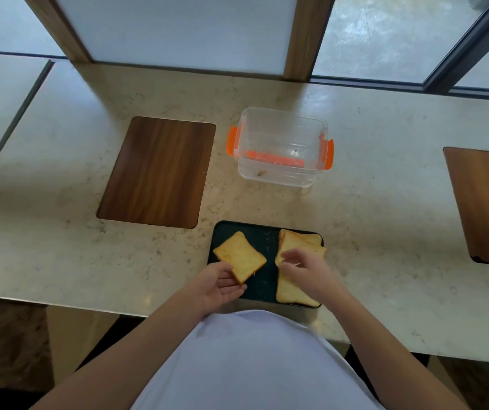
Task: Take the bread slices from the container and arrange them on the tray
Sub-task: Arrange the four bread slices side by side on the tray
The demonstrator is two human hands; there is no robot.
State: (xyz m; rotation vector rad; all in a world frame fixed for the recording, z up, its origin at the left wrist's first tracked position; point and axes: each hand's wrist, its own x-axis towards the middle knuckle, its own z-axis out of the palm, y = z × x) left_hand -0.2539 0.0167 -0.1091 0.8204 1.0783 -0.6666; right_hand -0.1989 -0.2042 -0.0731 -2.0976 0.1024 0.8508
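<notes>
A dark tray (262,232) lies at the near edge of the marble counter. My left hand (218,287) grips the near corner of a toasted bread slice (239,255), held tilted over the tray's left side. On the tray's right side lie three overlapping slices: one at the back (305,237), one below it (296,247), one at the front (292,292). My right hand (302,266) hovers over them with its fingers apart; I cannot tell whether it touches them. The clear plastic container (280,147) with orange clips stands behind the tray and holds only crumbs.
A dark wooden inset panel (157,171) sits in the counter to the left of the container. A second wooden panel (488,202) is at the far right. Windows with wooden posts run along the counter's back edge. My white shirt fills the bottom of the view.
</notes>
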